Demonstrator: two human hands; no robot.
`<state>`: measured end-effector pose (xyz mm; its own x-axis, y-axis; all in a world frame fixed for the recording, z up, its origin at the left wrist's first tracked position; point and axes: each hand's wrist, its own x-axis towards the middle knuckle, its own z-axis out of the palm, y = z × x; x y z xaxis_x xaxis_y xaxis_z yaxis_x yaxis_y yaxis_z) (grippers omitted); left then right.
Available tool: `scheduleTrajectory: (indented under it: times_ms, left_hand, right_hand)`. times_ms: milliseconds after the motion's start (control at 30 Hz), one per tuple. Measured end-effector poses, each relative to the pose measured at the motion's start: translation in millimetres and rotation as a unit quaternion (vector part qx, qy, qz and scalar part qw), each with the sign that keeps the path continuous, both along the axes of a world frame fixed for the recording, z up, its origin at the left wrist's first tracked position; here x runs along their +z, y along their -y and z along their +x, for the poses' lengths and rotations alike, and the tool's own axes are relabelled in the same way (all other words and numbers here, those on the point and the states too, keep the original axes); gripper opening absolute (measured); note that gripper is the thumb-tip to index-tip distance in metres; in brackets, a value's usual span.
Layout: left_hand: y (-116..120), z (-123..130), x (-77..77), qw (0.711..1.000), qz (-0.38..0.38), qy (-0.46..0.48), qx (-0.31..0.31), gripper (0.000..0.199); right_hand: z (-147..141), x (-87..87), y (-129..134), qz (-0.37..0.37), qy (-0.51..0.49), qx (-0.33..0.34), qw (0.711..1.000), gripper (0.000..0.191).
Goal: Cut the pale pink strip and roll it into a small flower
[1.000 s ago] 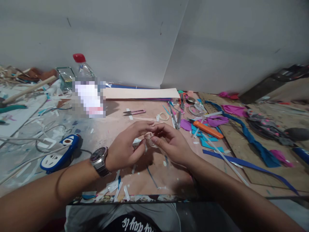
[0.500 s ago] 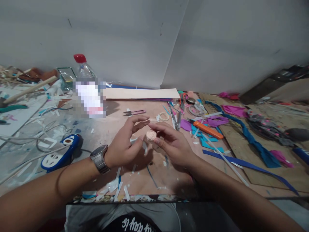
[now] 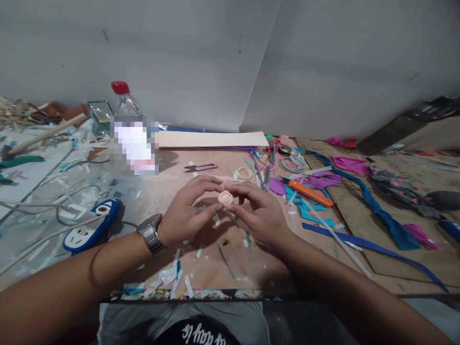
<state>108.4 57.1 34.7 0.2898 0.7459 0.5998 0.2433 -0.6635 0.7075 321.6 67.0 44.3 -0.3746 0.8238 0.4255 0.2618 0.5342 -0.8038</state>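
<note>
A small cream-coloured rolled rosette (image 3: 225,198), like a rose coiled from a strip, sits between my two hands above the worktable. My left hand (image 3: 196,203), below a metal watch, pinches its left side with thumb and fingertips. From the other side, my right hand (image 3: 258,208) grips it, thumb at the lower edge and fingers behind. The rosette's coiled face is turned up toward me; its underside is hidden. Just beyond the hands lie thread snips (image 3: 201,167) and a cream ring-shaped roll (image 3: 245,173).
On the right are an orange cutter knife (image 3: 311,192), a blue ribbon strip (image 3: 373,254) and purple and teal scraps. A blue-and-white power strip (image 3: 91,227) with cables lies left. Behind stand a red-capped bottle (image 3: 125,100) and a long cream sheet (image 3: 212,139).
My left thumb and fingers have closed in on the rosette, which my right hand held before. The rosette has shifted slightly and turned its face more upward.
</note>
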Motion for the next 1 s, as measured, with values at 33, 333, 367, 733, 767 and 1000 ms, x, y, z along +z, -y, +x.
scheduleTrajectory:
  times_ms: [33,333,367,733,767,1000]
  left_hand:
    - [-0.4,-0.1,-1.1,1.0,-0.001,0.001,0.001,0.024]
    - [-1.4,0.2,-6.3,1.0,-0.016,0.0,-0.01,0.028]
    - [-1.6,0.1,-6.2,1.0,-0.015,0.001,-0.014,0.028]
    - [-0.2,0.6,-4.1,1.0,-0.02,0.01,-0.02,0.03]
    - [-0.4,0.1,-3.8,1.0,-0.021,0.008,-0.02,0.03]
    - [-1.6,-2.6,-1.0,1.0,-0.007,0.006,-0.008,0.025]
  right_hand:
    - [0.1,0.1,-0.6,0.006,0.008,-0.006,1.0,0.03]
    - [-0.5,-2.7,-1.5,-0.004,-0.018,-0.032,0.999,0.023]
    - [-0.5,-3.0,-1.7,-0.004,-0.024,-0.03,0.999,0.024]
    - [-1.9,1.0,-3.2,0.03,-0.039,0.013,0.999,0.015]
    - [-1.5,0.9,-3.1,0.039,-0.035,0.009,0.999,0.014]
    - [1.1,2.6,-0.9,0.095,0.025,0.002,0.995,0.01]
